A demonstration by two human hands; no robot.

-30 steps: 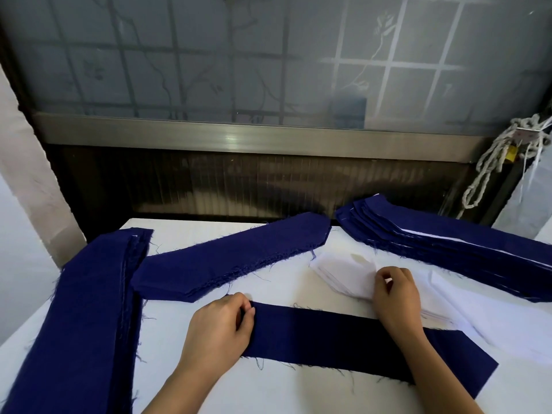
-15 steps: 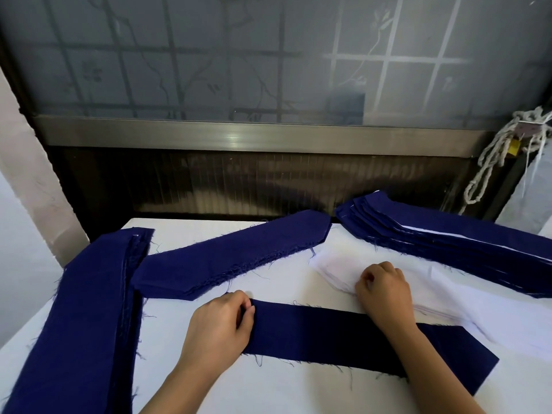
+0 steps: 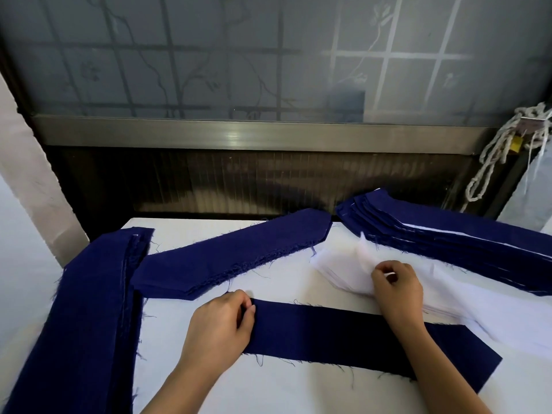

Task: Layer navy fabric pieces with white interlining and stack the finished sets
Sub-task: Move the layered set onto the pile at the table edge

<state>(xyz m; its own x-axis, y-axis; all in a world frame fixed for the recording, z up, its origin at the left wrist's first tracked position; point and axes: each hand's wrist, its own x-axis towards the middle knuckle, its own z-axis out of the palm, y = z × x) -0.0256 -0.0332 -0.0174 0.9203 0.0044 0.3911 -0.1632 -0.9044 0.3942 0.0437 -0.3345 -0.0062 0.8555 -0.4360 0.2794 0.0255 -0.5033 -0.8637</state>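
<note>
Head view, entries taken from the hands outward.

Change since half a second ago: the interlining sheet (image 3: 363, 255) on top of the interlining stack (image 3: 478, 312) lay flat then and is now raised at its corner. The right hand (image 3: 397, 289) has been shifted slightly along the stack. The left hand (image 3: 221, 327) is found where it was.

Right hand: knuckles up, fingers curled, the interlining sheet pinched between thumb and fingertips. The forearm is laid across the navy strip (image 3: 328, 333). The raised corner stands just beyond the knuckles and to their left. The interlining stack lies under the hand and is spread out to its right.

Left hand: palm down, fingers curled, the left end of the navy strip gripped between thumb and fingers.

Navy strip: laid flat on the table (image 3: 268, 389) between the two hands. Its right part passes under the right forearm and ends in a slanted cut.

Beyond the left hand: a pointed navy pile (image 3: 233, 261), set diagonally, near the fingers but apart from them.

Left of the left hand: a long navy pile (image 3: 86, 312), run along the table edge.

Beyond the right hand: the finished sets (image 3: 448, 237), fanned, with white edges showing between navy layers, just past the interlining stack.

Furthest out: a metal rail (image 3: 239, 134), a frosted window (image 3: 268, 55), and a knotted rope (image 3: 493, 156) at far right.
</note>
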